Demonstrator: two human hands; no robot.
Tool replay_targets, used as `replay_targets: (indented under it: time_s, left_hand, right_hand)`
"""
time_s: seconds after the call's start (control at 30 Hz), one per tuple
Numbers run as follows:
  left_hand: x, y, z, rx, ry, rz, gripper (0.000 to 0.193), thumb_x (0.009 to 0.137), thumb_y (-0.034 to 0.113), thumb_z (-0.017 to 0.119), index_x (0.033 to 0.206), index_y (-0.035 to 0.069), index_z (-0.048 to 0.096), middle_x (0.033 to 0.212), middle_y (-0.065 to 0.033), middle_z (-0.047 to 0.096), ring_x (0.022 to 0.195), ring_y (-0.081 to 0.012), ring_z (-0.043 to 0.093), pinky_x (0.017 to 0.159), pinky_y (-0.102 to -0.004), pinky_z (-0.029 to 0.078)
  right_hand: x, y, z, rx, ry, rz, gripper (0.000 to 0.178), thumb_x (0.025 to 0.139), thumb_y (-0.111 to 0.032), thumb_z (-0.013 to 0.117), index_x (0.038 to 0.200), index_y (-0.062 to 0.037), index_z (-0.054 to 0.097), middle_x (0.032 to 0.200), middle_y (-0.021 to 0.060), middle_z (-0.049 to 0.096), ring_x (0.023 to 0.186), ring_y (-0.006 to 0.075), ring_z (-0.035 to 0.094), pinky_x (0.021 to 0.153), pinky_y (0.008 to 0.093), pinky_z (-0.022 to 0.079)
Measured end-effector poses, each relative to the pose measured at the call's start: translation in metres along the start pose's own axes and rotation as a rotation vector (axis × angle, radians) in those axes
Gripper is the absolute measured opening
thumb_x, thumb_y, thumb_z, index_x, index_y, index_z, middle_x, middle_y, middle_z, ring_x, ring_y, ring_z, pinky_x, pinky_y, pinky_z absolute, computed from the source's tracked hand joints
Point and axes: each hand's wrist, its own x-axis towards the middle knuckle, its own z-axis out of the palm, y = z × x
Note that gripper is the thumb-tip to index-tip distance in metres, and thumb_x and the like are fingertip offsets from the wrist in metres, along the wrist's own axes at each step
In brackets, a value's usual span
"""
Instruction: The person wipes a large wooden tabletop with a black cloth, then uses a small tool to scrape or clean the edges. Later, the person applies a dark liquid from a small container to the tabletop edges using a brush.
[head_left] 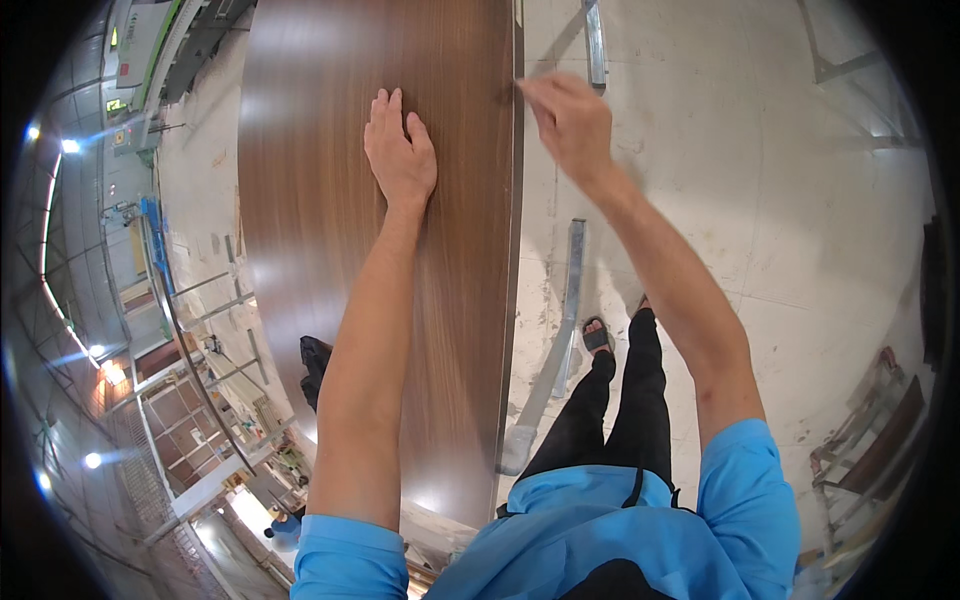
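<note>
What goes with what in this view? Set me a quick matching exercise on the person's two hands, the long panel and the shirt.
Things:
1. Left hand
2. Right hand
3. Long panel
4. Shirt

Place, colour or state:
A. Bright blue
B. Curled, by the panel's right edge
C. Palm down on the panel's top
D. Brown with a streaked grain

Right pairs: 1-C, 2-B, 3-D, 4-A

Pale floor [790,230] shows stains at right. A dark brown panel [893,440] is near the right rim. A grey-and-green machine [137,45] stands upper left. Lights [70,146] glow far left.
</note>
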Motion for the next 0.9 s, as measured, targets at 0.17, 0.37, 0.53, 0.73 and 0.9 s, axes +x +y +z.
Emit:
replay_targets:
  time_s: [0.17, 0.37, 0.53, 0.73, 0.9]
  left_hand:
    - [-0.002, 0.007, -0.003, 0.005, -0.008, -0.018, 0.049, 0.106, 0.022, 0.048, 0.151, 0.003, 0.052, 0.162, -0.0188, 0.045, 0.153, -0.0340, 0.037, 0.127, -0.0493, 0.024]
    - [-0.004, 0.008, -0.005, 0.027, -0.010, -0.004, 0.050, 0.105, 0.021, 0.049, 0.151, 0.004, 0.051, 0.162, -0.0183, 0.044, 0.153, -0.0340, 0.036, 0.127, -0.0498, 0.024]
    - [-0.005, 0.007, -0.004, 0.015, -0.001, -0.001, 0.050, 0.104, 0.021, 0.050, 0.151, 0.004, 0.051, 0.162, -0.0181, 0.045, 0.152, -0.0345, 0.037, 0.126, -0.0509, 0.025]
    - [-0.006, 0.007, -0.001, 0.018, 0.020, 0.011, 0.050, 0.104, 0.021, 0.050, 0.151, 0.006, 0.051, 0.161, -0.0173, 0.046, 0.152, -0.0348, 0.038, 0.125, -0.0531, 0.025]
    - [-0.006, 0.006, 0.001, 0.022, 0.030, 0.005, 0.049, 0.103, 0.021, 0.050, 0.151, 0.006, 0.052, 0.160, -0.0166, 0.047, 0.151, -0.0344, 0.040, 0.124, -0.0514, 0.027]
  right_hand:
    - [-0.049, -0.061, -0.041, 0.156, -0.222, -0.186, 0.028, 0.082, 0.006, 0.070, 0.102, -0.0112, 0.080, 0.092, 0.0074, 0.076, 0.079, 0.0234, 0.071, 0.067, 0.0353, 0.059]
    - [0.044, 0.005, -0.001, -0.066, -0.014, -0.005, 0.023, 0.085, 0.002, 0.070, 0.100, -0.0110, 0.080, 0.090, 0.0076, 0.075, 0.081, 0.0255, 0.069, 0.070, 0.0373, 0.056]
    - [0.055, 0.028, 0.015, -0.077, -0.067, -0.100, 0.023, 0.085, 0.002, 0.071, 0.102, -0.0100, 0.080, 0.090, 0.0092, 0.073, 0.080, 0.0261, 0.068, 0.067, 0.0377, 0.054]
    - [-0.024, -0.048, -0.053, 0.090, -0.415, -0.165, 0.016, 0.085, 0.001, 0.068, 0.096, -0.0048, 0.078, 0.090, 0.0093, 0.075, 0.081, 0.0271, 0.069, 0.068, 0.0364, 0.058]
    - [0.058, 0.006, -0.019, -0.155, -0.172, -0.091, 0.012, 0.091, -0.003, 0.069, 0.096, -0.0063, 0.078, 0.086, 0.0075, 0.072, 0.079, 0.0269, 0.066, 0.068, 0.0377, 0.055]
